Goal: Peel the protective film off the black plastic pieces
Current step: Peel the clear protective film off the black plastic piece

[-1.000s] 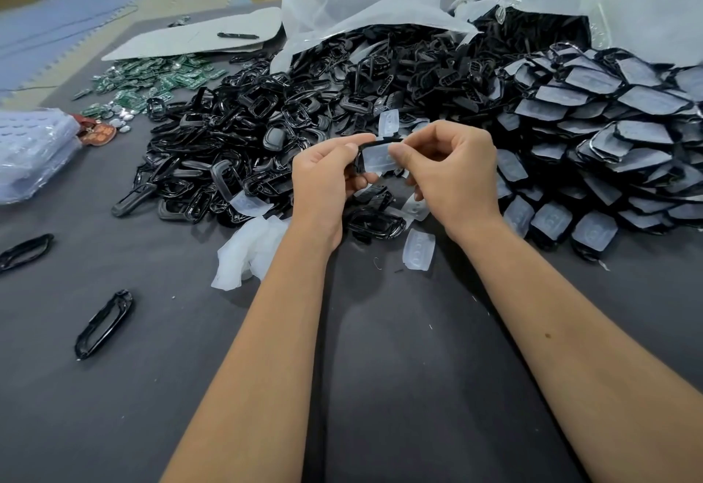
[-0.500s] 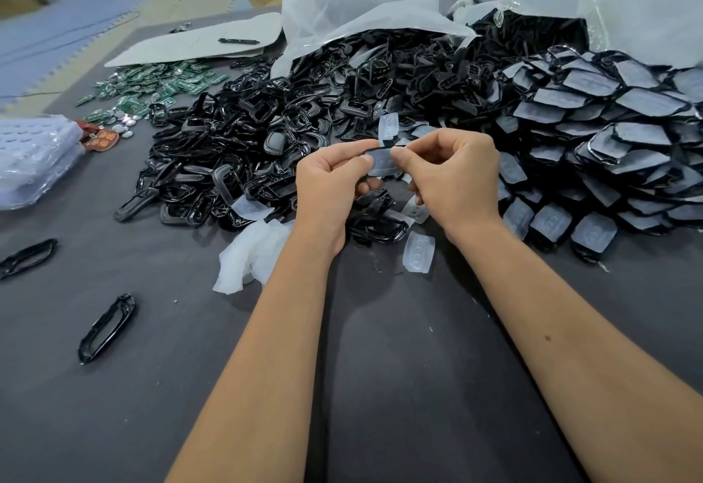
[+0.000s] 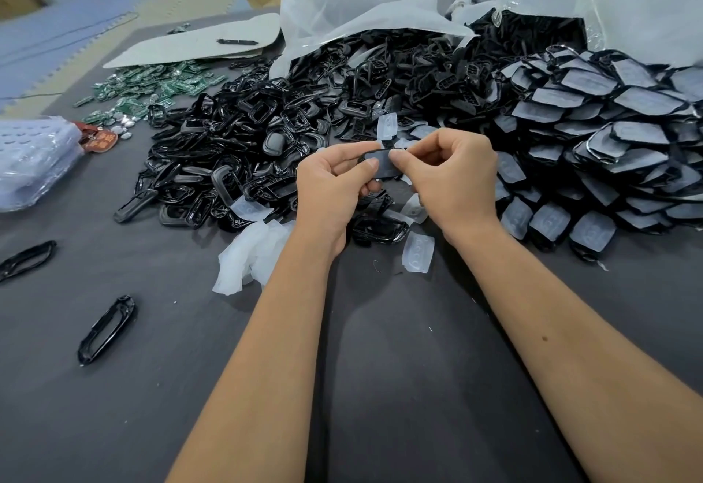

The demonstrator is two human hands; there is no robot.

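Between both hands, above the dark table, I hold one small black plastic piece [image 3: 382, 166] whose face is covered by cloudy film. My left hand [image 3: 331, 187] grips its left end between thumb and fingers. My right hand [image 3: 452, 178] pinches its right edge with thumb and forefinger, the other fingers curled. A pile of film-covered black pieces [image 3: 593, 140] lies to the right. A heap of bare glossy black frames [image 3: 236, 155] lies to the left. Loose peeled films [image 3: 417, 253] lie on the cloth below my hands.
Two single black frames [image 3: 106, 328] lie on the grey cloth at the left. A crumpled white film or glove [image 3: 251, 254] sits by my left wrist. Green circuit boards [image 3: 152, 87] and a plastic-wrapped tray [image 3: 30, 163] are at far left. White bags [image 3: 361, 3] stand behind the piles.
The held piece has turned a little between my fingers, and my right thumb and forefinger have shifted along its edge. Both hands stay in nearly the same spot.
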